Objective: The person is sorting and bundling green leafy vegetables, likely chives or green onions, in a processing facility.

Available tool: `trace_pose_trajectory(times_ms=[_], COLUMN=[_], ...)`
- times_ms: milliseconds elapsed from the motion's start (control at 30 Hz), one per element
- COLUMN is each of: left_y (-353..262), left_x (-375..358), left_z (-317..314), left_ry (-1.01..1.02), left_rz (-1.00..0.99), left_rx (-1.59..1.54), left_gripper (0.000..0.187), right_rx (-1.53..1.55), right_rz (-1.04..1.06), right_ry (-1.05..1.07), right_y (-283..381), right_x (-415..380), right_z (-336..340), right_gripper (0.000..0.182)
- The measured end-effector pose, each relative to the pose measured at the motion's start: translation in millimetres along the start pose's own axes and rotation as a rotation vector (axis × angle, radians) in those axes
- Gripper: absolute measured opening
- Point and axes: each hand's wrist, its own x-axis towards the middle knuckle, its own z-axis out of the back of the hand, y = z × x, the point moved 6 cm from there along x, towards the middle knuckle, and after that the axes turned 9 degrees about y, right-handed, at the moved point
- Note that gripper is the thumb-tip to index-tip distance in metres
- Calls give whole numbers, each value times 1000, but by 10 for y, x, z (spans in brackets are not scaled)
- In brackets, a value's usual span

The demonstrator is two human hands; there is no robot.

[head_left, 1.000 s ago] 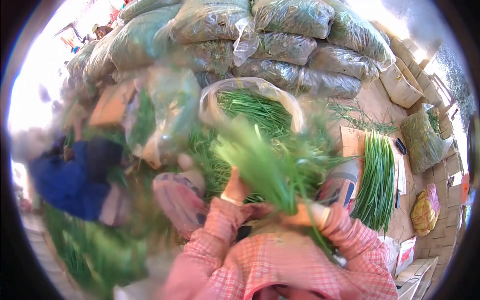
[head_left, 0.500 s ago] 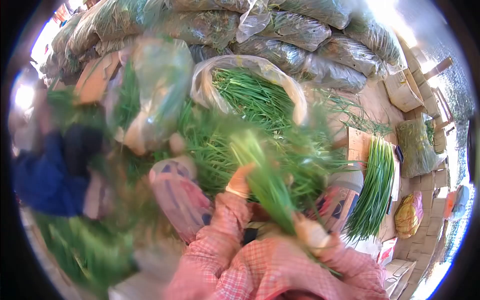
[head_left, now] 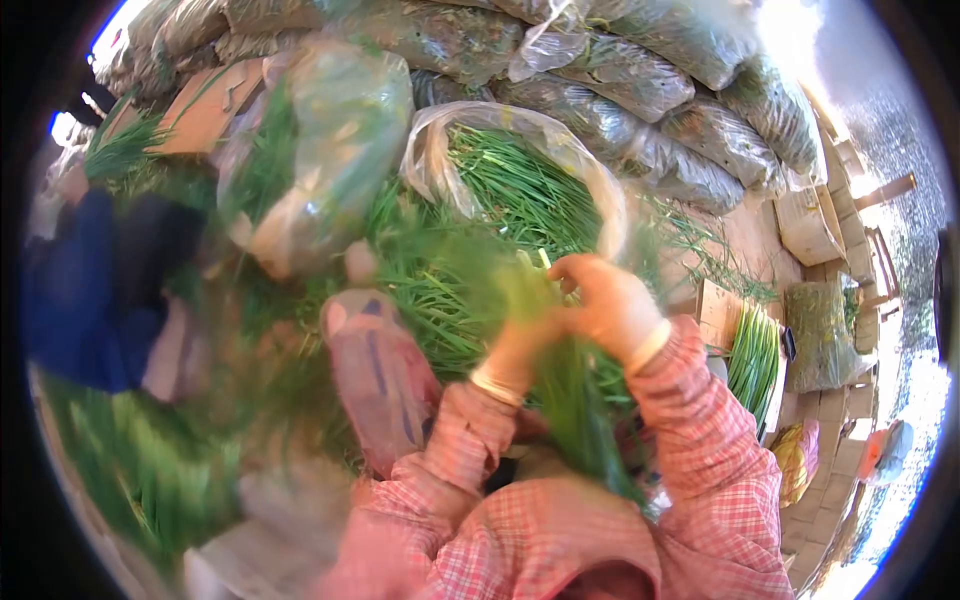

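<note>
Long green stalks (head_left: 585, 430) form a bunch that hangs down in front of my body, its top blurred between both hands. My left hand (head_left: 520, 350), gloved and smeared by motion, is wrapped round the bunch near its upper end. At that same end, my right hand (head_left: 610, 305) has its thumb and fingers bent together at the stalk tops; what they pinch is too small to make out. Loose green stalks (head_left: 430, 310) lie in a heap beyond my hands, beside an open clear bag (head_left: 615, 205) filled with more stalks.
Full plastic sacks (head_left: 420, 40) are stacked at the back. Sorted stalks (head_left: 752, 355) lie on cardboard at the right, near a filled bag (head_left: 820, 335) and a cardboard box (head_left: 810, 225). A person in blue (head_left: 80, 290) sits at the left, near another clear bag (head_left: 345, 130).
My right hand has moved up from the lower end of the bunch to its top, beside my left hand. The bunch now hangs more upright, and the camera view has shifted.
</note>
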Motion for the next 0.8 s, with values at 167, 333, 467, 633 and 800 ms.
trace_pose_trajectory(times_ms=[167, 333, 467, 633, 800], left_y=[-30, 72, 39, 46, 49], left_x=[-54, -52, -72, -5, -16], left_z=[87, 119, 79, 105, 130], left_ry=[23, 68, 43, -137, -211], left_rz=[-14, 15, 165, -61, -74], left_rx=[-144, -208, -168, 7, 197], left_gripper=[47, 41, 40, 39, 36], right_rx=[457, 568, 413, 59, 104], right_rz=[-292, -406, -297, -266, -305], right_ry=[271, 127, -106, -28, 17], right_y=[-205, -382, -288, -157, -259], right_x=[209, 197, 185, 212, 243], right_z=[-210, -287, -209, -217, -238], right_gripper=[18, 18, 19, 21, 19])
